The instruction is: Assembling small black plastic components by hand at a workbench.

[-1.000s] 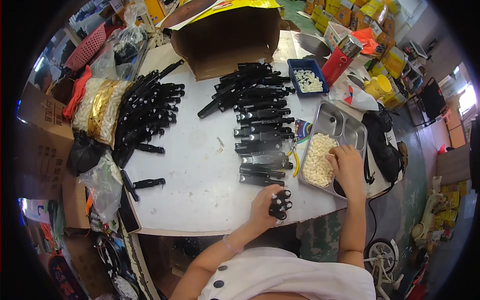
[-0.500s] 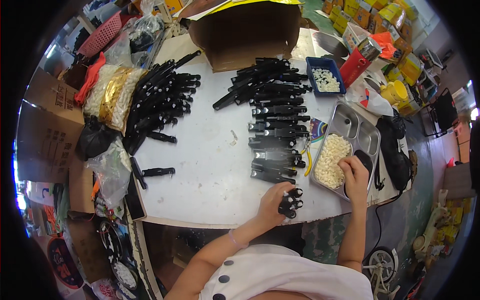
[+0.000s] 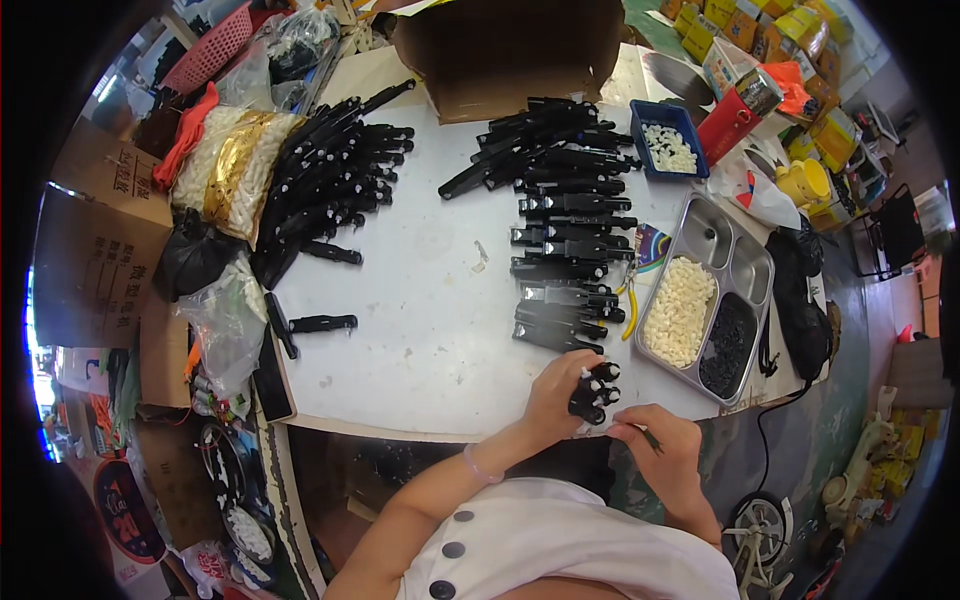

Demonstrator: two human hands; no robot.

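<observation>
My left hand (image 3: 552, 400) is wrapped round a bundle of several long black plastic parts (image 3: 598, 385), whose ends with small white bits point up near the table's front edge. Just right of that bundle, my right hand (image 3: 665, 452) pinches with thumb and forefinger; what sits between the fingertips is too small to name. To the right lies a steel divided tray (image 3: 697, 381). One compartment holds small white pieces (image 3: 678, 312), another small black pieces (image 3: 727, 347). Similar black parts (image 3: 572, 250) lie in a column beyond my left hand.
A larger heap of black parts (image 3: 335, 175) lies at the left, with one loose black part (image 3: 323, 323) nearer. Yellow-handled pliers (image 3: 630, 310) rest beside the tray. Farther back are a blue bin (image 3: 668, 172), a red flask (image 3: 728, 125) and an open cardboard box (image 3: 515, 60).
My right hand has moved from the tray down and left to the bundle, so the black pieces now show. My left hand keeps its hold. The whole view has shifted slightly.
</observation>
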